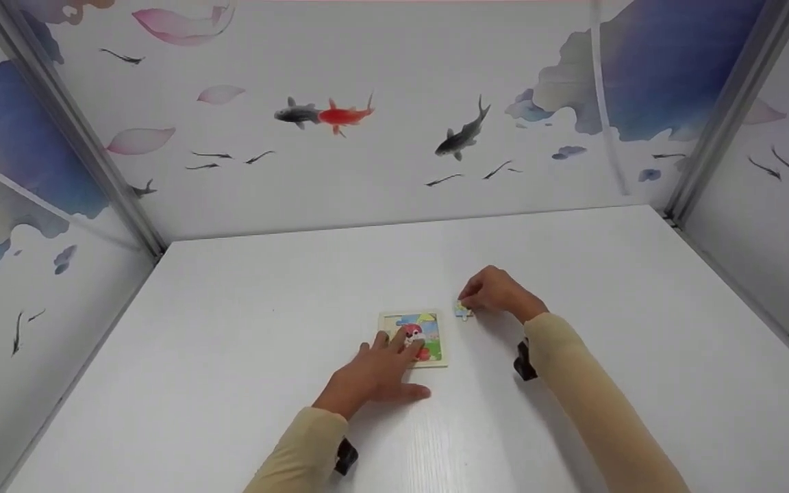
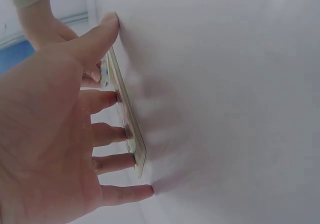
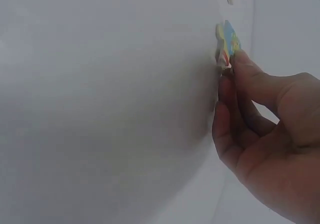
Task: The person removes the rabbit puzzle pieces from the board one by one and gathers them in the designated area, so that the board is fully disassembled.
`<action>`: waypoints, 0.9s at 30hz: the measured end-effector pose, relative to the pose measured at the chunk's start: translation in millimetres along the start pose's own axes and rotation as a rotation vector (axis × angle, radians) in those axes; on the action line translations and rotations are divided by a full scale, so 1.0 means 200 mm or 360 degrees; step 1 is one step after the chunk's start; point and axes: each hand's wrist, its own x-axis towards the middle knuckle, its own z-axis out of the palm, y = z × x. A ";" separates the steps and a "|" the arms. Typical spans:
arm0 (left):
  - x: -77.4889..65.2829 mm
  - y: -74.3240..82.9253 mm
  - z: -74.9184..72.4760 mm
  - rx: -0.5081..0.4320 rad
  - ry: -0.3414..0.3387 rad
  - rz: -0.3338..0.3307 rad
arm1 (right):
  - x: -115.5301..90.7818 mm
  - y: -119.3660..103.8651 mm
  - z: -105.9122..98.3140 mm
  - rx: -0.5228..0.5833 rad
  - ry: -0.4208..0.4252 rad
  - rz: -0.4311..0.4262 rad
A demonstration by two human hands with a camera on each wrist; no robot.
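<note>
A small square jigsaw puzzle (image 1: pixel 431 346) in a pale wooden frame lies on the white table, showing a cartoon picture with red, green and blue. My left hand (image 1: pixel 375 373) spreads its fingers over it; in the left wrist view several fingertips touch the board (image 2: pixel 131 118), while the little finger rests on the table beyond its edge. To the right of the frame, my right hand (image 1: pixel 496 290) pinches a loose puzzle piece (image 1: pixel 463 313) between thumb and fingers. The right wrist view shows the blue and yellow piece (image 3: pixel 229 38) tilted, close to the tabletop.
The white table (image 1: pixel 230 322) is bounded by a back wall (image 1: pixel 381 185) printed with fish and petals, and by side walls. Metal posts (image 1: pixel 86 137) stand at the back corners. Each wrist carries a small black device (image 1: pixel 524 361).
</note>
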 end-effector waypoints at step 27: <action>0.05 0.12 0.06 0.0047 0.0105 0.0114 | 0.05 -0.16 0.15 -0.0018 0.0051 -0.0252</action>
